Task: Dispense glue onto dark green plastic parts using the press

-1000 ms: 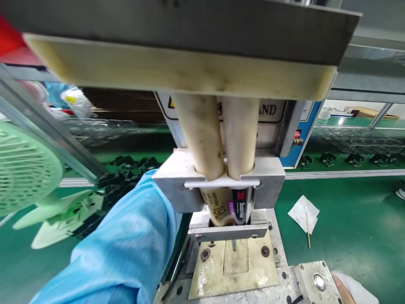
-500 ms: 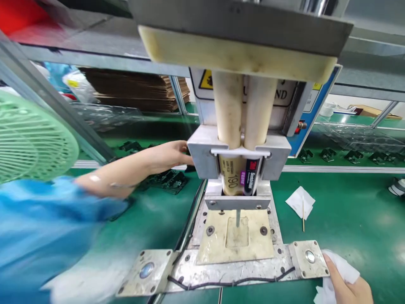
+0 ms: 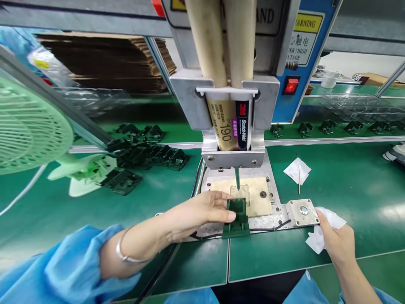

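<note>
My left hand (image 3: 211, 207) grips a dark green plastic part (image 3: 238, 219) by its left side, just in front of the cream fixture plate (image 3: 262, 207) on the machine's base. Over that plate hangs a thin nozzle (image 3: 237, 179), below a twin adhesive cartridge (image 3: 226, 124) clamped in a metal holder (image 3: 265, 101). At the right, my right hand (image 3: 340, 238) is closed on a crumpled white wipe (image 3: 316, 240), its fingers against the metal button block (image 3: 302, 212). The fingertips behind the block are hidden.
Several dark green parts (image 3: 148, 156) lie grouped at the left, near a green fan (image 3: 31, 126). More small parts (image 3: 327, 126) stand in a row behind. A cotton swab (image 3: 299, 181) rests on a white wipe (image 3: 292, 166). A blue control box (image 3: 287, 105) has a lit red switch.
My left hand has come from behind the holder's left side to the front of the fixture, bringing a green plastic part. The view has tilted down. My right hand stays by the button block.
</note>
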The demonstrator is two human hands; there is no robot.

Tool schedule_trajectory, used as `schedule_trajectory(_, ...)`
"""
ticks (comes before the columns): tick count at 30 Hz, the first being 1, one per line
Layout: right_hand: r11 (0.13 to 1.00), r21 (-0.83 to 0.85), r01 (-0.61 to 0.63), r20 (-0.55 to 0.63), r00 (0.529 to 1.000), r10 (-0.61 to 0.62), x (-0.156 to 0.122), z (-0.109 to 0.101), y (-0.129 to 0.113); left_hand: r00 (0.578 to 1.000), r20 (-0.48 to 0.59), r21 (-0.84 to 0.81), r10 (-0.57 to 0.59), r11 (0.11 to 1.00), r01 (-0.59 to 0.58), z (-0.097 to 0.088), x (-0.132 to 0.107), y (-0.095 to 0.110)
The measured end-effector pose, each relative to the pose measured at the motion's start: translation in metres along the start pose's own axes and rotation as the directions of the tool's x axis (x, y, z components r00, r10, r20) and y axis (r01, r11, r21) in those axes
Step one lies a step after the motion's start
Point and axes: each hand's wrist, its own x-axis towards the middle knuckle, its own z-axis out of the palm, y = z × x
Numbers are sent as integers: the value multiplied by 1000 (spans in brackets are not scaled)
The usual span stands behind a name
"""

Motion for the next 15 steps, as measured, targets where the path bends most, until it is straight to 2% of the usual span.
schedule_trajectory(3, 1000, 28, -10, 3, 1000, 9, -1, 1, -4, 996, -34, 12, 84, 996, -83, 0, 18, 10)
schedule_trajectory(6, 998, 49, -28, 19, 999, 27, -2, 1, -8, 979, -38, 116, 201, 974, -195, -5, 30, 9)
schedule_trajectory(11, 998, 45, -40, 31, 999, 38, -2, 1, -8, 959, -54, 270, 279, 928, -255, -5, 26, 2)
schedule_trajectory(15, 999, 23, -47, 7, 999, 47, -1, 1, -8, 950, -77, 309, 301, 914, -265, -4, 23, 3)
